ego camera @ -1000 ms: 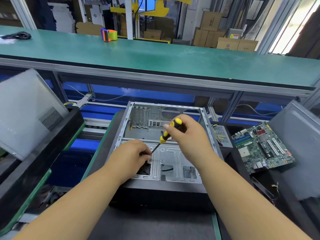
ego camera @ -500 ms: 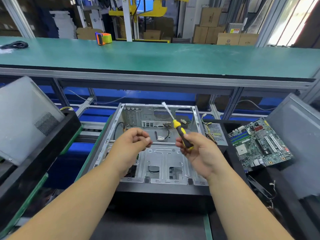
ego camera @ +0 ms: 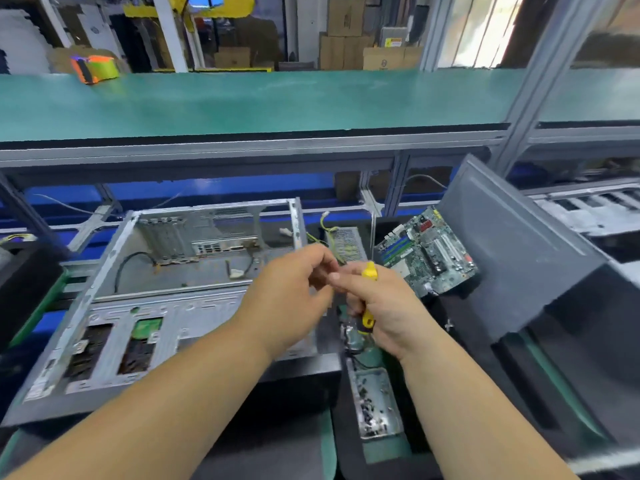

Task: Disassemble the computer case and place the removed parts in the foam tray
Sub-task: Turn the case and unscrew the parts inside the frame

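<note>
Both hands have moved right, off the computer case (ego camera: pixel 180 289), and now meet above the small metal tray (ego camera: pixel 375 403) of screws. The right hand (ego camera: pixel 384 306) grips the yellow-handled screwdriver (ego camera: pixel 369 299), shaft pointing up. The left hand (ego camera: pixel 294 292) has its fingertips pinched together; what they hold cannot be determined. The case lies open at left, bare metal, with loose cables inside. A motherboard (ego camera: pixel 426 251) lies to the right. A green workbench (ego camera: pixel 242 102) spans the far side, with cardboard boxes (ego camera: pixel 346 39) beyond.

An orange-green tape dispenser (ego camera: pixel 94 69) sits on the green bench (ego camera: pixel 263 98).
</note>
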The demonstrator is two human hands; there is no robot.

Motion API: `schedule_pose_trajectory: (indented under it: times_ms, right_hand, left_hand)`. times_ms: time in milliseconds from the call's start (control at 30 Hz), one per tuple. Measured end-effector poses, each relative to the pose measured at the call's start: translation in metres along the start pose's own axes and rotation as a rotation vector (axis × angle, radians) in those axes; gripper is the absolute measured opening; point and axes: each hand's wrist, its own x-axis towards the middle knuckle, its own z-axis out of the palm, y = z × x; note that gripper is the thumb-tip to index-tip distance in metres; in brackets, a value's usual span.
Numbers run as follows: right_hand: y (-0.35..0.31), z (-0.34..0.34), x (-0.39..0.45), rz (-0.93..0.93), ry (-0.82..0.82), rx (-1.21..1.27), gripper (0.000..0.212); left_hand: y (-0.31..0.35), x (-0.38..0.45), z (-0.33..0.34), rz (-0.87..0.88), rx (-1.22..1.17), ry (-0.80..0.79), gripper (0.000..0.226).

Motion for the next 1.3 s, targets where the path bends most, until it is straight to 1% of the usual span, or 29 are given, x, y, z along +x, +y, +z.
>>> schedule_pose_trajectory:
  times_ms: [33, 133, 267, 333, 367, 433, 467, 567, 667, 700, 733, 800, 900, 967, 1100, 1200, 1300]
  right_hand:
    - [0.0, -0.01, -0.002, -0.015, 0.019, -0.048, 0.018]
    - [0.002, -0.037, -0.006, 0.004, 0.061, -0.11, 0.006]
    - [0.022, -0.069, -0.006, 0.069, 0.161, -0.179, 0.009]
    - [0.043, -0.086, -0.006, 0.131, 0.227, -0.314, 0.014]
    - [0.056, -0.094, -0.004, 0.167, 0.235, -0.411, 0.015]
    - [0.081, -0.106, -0.001, 0.249, 0.208, -0.614, 0.015]
    - [0.092, -0.11, 0.0, 0.288, 0.196, -0.665, 0.017]
    - [0.115, -0.116, 0.002, 0.383, 0.189, -0.604, 0.019]
    - [0.117, -0.117, 0.008, 0.414, 0.189, -0.539, 0.014]
    - [0.111, -0.116, 0.01, 0.412, 0.188, -0.502, 0.018]
    - [0.105, -0.116, 0.012, 0.408, 0.188, -0.456, 0.022]
    - [0.09, -0.114, 0.018, 0.379, 0.179, -0.409, 0.024]
    - [0.063, -0.106, 0.029, 0.309, 0.152, -0.418, 0.016]
    - [0.045, -0.095, 0.036, 0.251, 0.13, -0.412, 0.017]
    - [0.013, -0.059, 0.047, 0.071, 0.079, -0.469, 0.023]
    - [-0.003, -0.023, 0.052, -0.076, 0.053, -0.455, 0.022]
    - [-0.011, 0.022, 0.056, -0.124, 0.041, -0.404, 0.023]
  left_hand:
    - [0.004, 0.003, 0.008, 0.007, 0.034, -0.006, 0.022]
    - [0.012, 0.011, 0.032, 0.021, 0.095, -0.033, 0.024]
    - [0.014, 0.016, 0.056, -0.02, 0.108, -0.124, 0.029]
    - [0.01, 0.016, 0.063, -0.062, 0.141, -0.156, 0.028]
    - [0.007, 0.015, 0.064, -0.08, 0.152, -0.167, 0.025]
    - [0.001, 0.014, 0.064, -0.112, 0.167, -0.181, 0.02]
    - [-0.002, 0.014, 0.063, -0.125, 0.169, -0.184, 0.019]
    - [-0.008, 0.015, 0.06, -0.155, 0.15, -0.186, 0.016]
    - [-0.012, 0.015, 0.057, -0.183, 0.117, -0.173, 0.016]
    - [-0.014, 0.014, 0.056, -0.189, 0.111, -0.168, 0.016]
    - [-0.015, 0.012, 0.055, -0.194, 0.106, -0.162, 0.016]
    - [-0.016, 0.01, 0.05, -0.205, 0.092, -0.137, 0.016]
    - [-0.02, 0.005, 0.037, -0.221, 0.078, -0.091, 0.016]
    - [-0.024, 0.001, 0.025, -0.234, 0.068, -0.062, 0.015]
    - [-0.038, -0.013, -0.009, -0.24, 0.069, 0.005, 0.013]
    - [-0.05, -0.023, -0.038, -0.259, 0.055, 0.047, 0.013]
    - [-0.063, -0.034, -0.066, -0.279, 0.048, 0.084, 0.014]
